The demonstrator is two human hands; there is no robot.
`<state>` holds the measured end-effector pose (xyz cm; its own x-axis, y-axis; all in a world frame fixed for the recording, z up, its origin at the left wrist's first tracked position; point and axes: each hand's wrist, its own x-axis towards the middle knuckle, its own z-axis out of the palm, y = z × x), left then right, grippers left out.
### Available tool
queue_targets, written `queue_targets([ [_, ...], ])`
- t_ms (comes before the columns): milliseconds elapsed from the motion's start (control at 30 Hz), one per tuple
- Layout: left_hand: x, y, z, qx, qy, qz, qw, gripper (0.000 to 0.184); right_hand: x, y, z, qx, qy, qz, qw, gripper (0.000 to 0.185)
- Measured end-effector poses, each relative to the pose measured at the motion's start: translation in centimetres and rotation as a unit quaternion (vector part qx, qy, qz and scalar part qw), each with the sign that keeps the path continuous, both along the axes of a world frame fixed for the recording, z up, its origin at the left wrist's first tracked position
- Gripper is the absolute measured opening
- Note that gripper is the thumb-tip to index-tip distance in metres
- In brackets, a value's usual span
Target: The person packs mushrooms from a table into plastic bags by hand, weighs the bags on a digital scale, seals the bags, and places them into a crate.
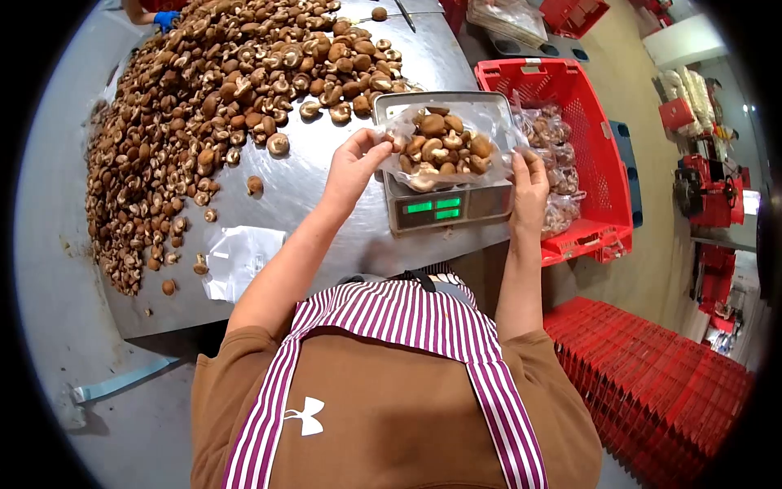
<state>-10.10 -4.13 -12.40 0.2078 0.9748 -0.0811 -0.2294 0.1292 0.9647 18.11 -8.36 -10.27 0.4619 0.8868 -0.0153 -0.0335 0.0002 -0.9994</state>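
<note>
A clear plastic bag (444,151) full of brown mushrooms is over the metal pan of a digital scale (432,212) with green lit displays. My left hand (358,163) pinches the bag's left edge, and my right hand (529,183) grips its right edge. The bag's mouth is spread between them. Whether the bag rests on the pan or hangs just above it, I cannot tell. Left of the scale, a large heap of mushrooms (195,106) covers much of the steel table (318,236). Flat empty plastic bags (242,259) lie near my left forearm.
Right of the scale stands a red crate (595,155) holding several filled mushroom bags (554,155). Folded red crates (652,383) are stacked at the lower right. A co-worker's blue-gloved hand (166,19) is at the heap's far left. A dark pen-like object (406,16) lies at the back.
</note>
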Motion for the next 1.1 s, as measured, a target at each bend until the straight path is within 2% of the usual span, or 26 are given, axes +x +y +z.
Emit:
queue_targets([
  [67,0.6,-0.2,0.4,0.010,0.065,0.010,0.998,0.015,0.2,-0.4,0.4,-0.018,-0.024,0.007,1.000,0.032],
  [100,0.8,-0.2,0.7,0.000,0.095,0.005,0.995,0.023,0.3,-0.4,0.3,-0.011,-0.053,0.022,0.998,0.037],
  [167,1.5,-0.2,1.1,0.027,0.103,0.029,0.994,0.024,0.4,-0.5,0.1,0.008,-0.084,0.036,0.996,0.044],
  [333,2.1,0.2,0.9,0.071,0.111,0.058,0.990,0.025,0.4,-0.9,0.8,0.012,-0.105,0.027,0.994,0.046],
  [567,2.2,0.6,1.8,0.099,0.171,0.047,0.979,0.023,-1.7,-1.3,3.7,0.085,-0.133,-0.004,0.988,0.035],
  [633,2.2,0.6,1.6,0.094,0.164,0.044,0.981,0.021,-2.6,-1.5,4.1,0.126,-0.177,0.008,0.976,0.028],
  [767,2.0,0.7,0.4,0.080,0.131,0.042,0.987,0.015,-5.6,-1.2,4.2,0.120,-0.144,0.084,0.979,0.020],
  [867,1.3,0.2,0.0,0.064,0.153,0.028,0.986,0.015,-6.8,0.5,3.3,0.075,-0.238,0.150,0.957,0.022],
  [900,1.1,-0.1,-0.1,0.065,0.154,0.029,0.986,0.015,-6.6,1.4,2.1,0.070,-0.331,0.169,0.926,0.030],
  [933,0.8,-0.3,-0.2,0.051,0.149,0.022,0.987,0.017,-6.6,2.1,0.6,0.072,-0.331,0.169,0.926,0.030],
  [1000,0.2,-0.6,-0.8,0.041,0.140,0.010,0.989,0.019,-6.7,3.2,-1.5,0.039,-0.536,0.171,0.826,0.039],
  [1067,-0.3,-0.4,-1.9,0.052,0.198,0.008,0.979,0.018,-7.2,4.0,-2.4,-0.057,-0.554,0.207,0.804,0.046],
  [1100,-0.3,-0.4,-2.3,0.059,0.177,0.016,0.982,0.016,-7.2,4.3,-3.9,-0.053,-0.574,0.203,0.792,0.047],
])
